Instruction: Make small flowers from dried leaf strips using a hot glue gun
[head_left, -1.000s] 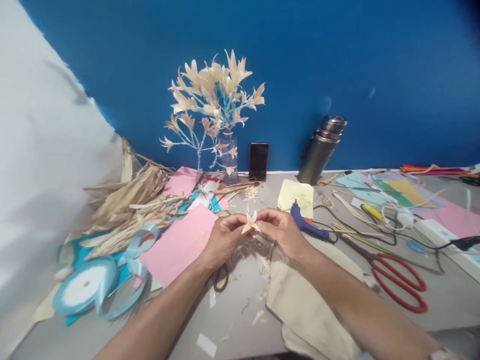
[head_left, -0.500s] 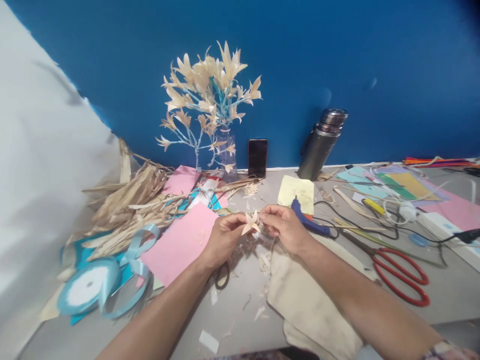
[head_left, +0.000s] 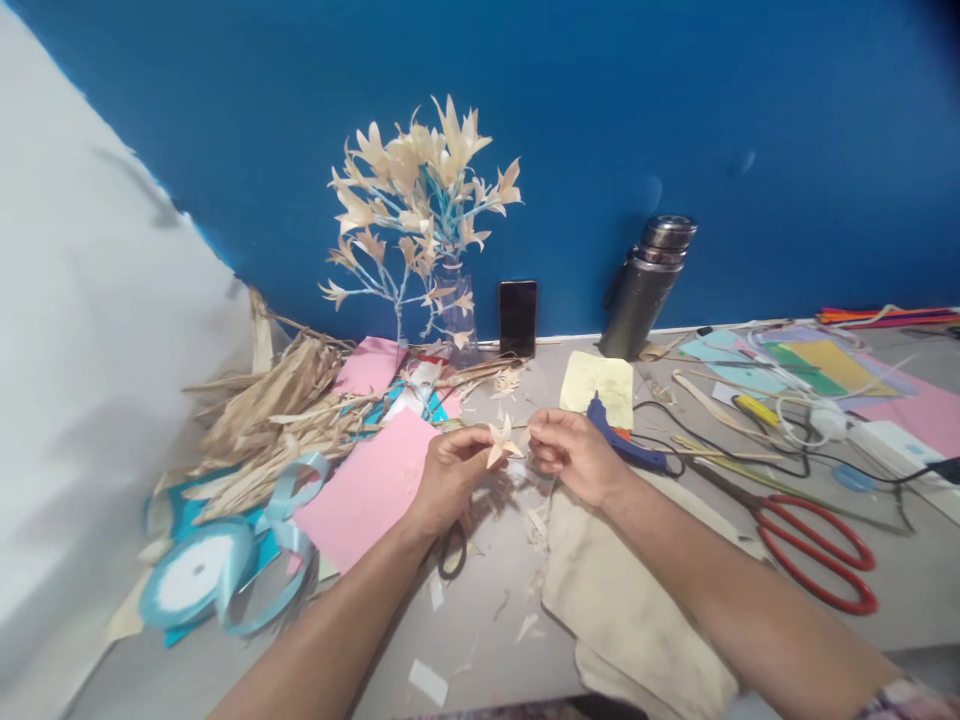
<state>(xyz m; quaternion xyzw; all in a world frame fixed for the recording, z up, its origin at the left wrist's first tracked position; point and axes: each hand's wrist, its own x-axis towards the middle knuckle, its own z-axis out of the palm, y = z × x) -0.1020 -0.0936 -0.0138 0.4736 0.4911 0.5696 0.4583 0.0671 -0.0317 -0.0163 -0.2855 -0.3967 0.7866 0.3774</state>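
Note:
My left hand (head_left: 450, 474) and my right hand (head_left: 571, 455) meet above the grey table (head_left: 915, 580), both pinched on a small pale husk flower (head_left: 501, 443) held between their fingertips. Under my right forearm lies a beige cloth (head_left: 626, 600). A blue glue gun (head_left: 622, 444) rests just right of my right hand. Below my left hand the black handle of small scissors (head_left: 452, 552) shows. A pink paper sheet (head_left: 371, 485) lies left of my left hand.
A vase of husk flowers on blue stems (head_left: 424, 215), a black phone (head_left: 517, 318) and a steel flask (head_left: 646, 285) stand by the blue wall. Dried husks (head_left: 262, 415) and blue ribbon spool (head_left: 199, 575) lie left. Red scissors (head_left: 814, 550), cables and coloured papers (head_left: 810, 370) lie right.
My hands stay pinched on the small flower with only slight finger shifts. The view has drifted a little, moving things slightly right in the picture.

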